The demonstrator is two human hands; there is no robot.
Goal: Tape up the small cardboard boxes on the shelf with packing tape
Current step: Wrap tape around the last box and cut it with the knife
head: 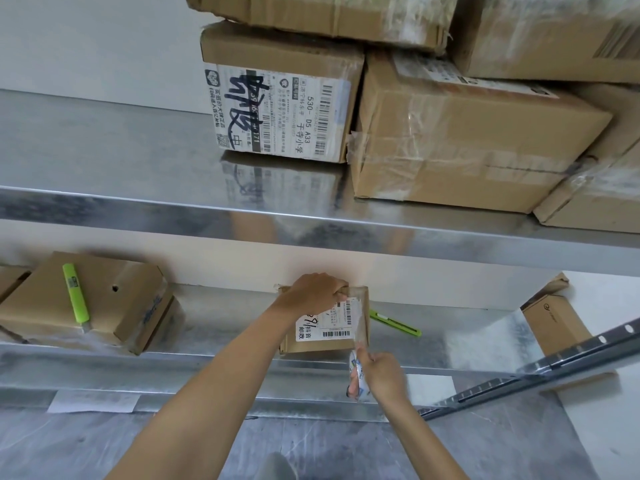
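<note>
Packing tape, as a clear packing tape roll (357, 374), is gripped in the right hand (381, 377) just off the near right corner of a small brown cardboard box (311, 344) bearing a white barcode label. A clear tape strip (361, 317) is stretched from the roll up along the box's right side. The box's far edge is clasped by the curled fingers of the left hand (311, 294). The box is set on the lower galvanised metal shelf (225, 327), with a slim green utility knife (394, 323) lying just beside it on the right. Well apart on the left, a larger brown carton (114, 306) is topped by a green cutter (76, 296).
</note>
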